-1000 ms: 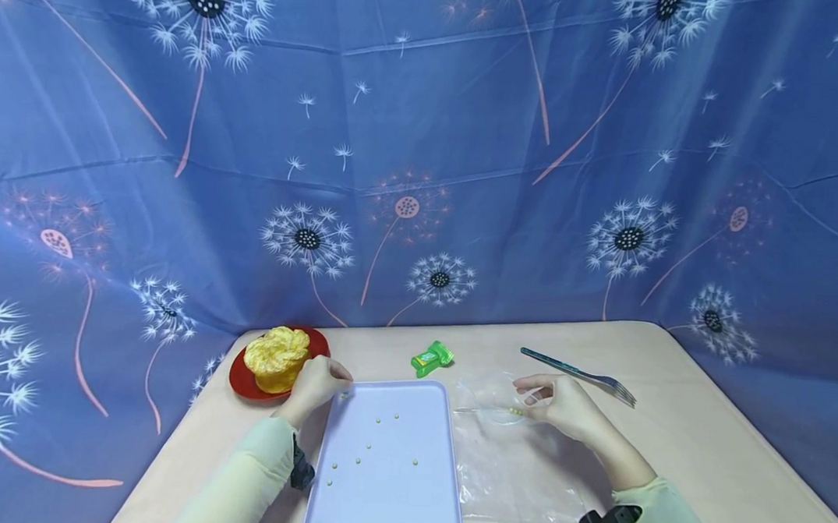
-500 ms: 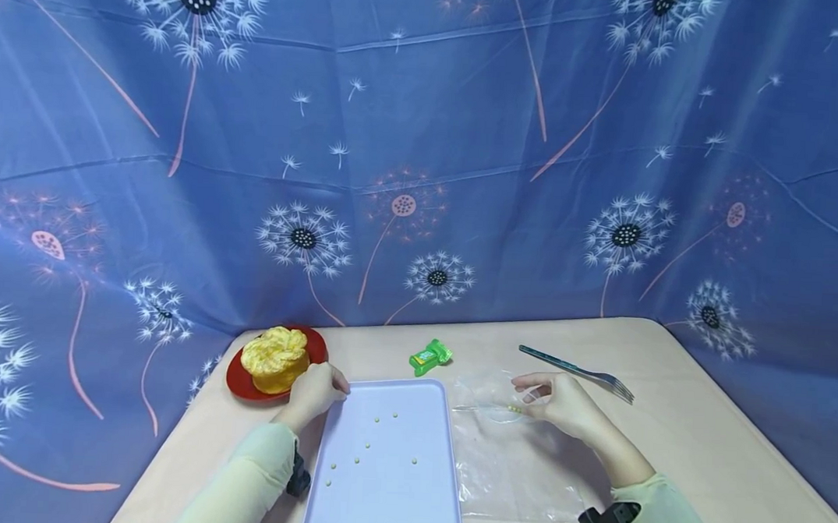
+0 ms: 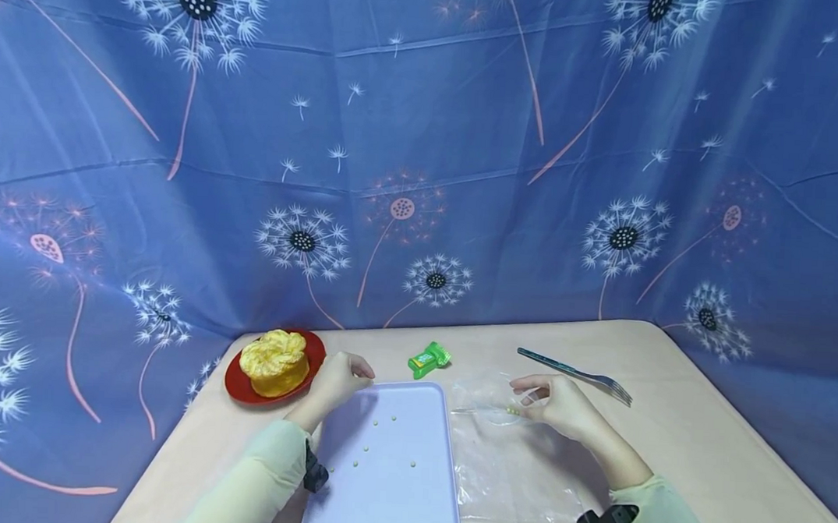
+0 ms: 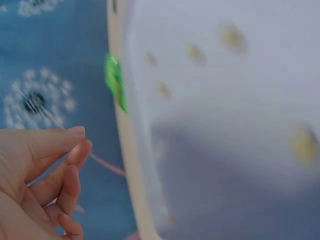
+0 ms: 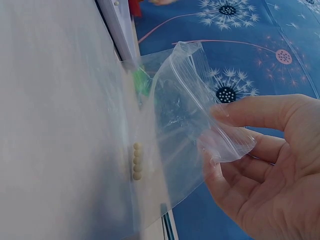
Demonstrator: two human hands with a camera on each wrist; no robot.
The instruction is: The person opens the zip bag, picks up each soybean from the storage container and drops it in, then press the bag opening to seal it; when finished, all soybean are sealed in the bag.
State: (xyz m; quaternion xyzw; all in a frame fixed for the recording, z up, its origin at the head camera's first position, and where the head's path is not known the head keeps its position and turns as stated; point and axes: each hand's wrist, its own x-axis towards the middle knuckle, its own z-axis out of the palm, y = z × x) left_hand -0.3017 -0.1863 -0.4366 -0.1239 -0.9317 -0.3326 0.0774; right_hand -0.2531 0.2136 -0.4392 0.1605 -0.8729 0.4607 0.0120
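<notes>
My right hand (image 3: 563,404) pinches the mouth of a clear zip bag (image 3: 515,480) beside the tray (image 3: 394,502), a short row of beads (image 5: 137,161) showing through its plastic. On my feed, the left hand (image 3: 339,377) is at the tray's far left corner, fingertips close together (I cannot tell whether they grasp anything), with loose beads (image 3: 413,464) scattered over the tray.

Table (image 3: 692,445) bears tray (image 3: 394,502), plate (image 3: 237,382), fork (image 3: 574,370)
</notes>
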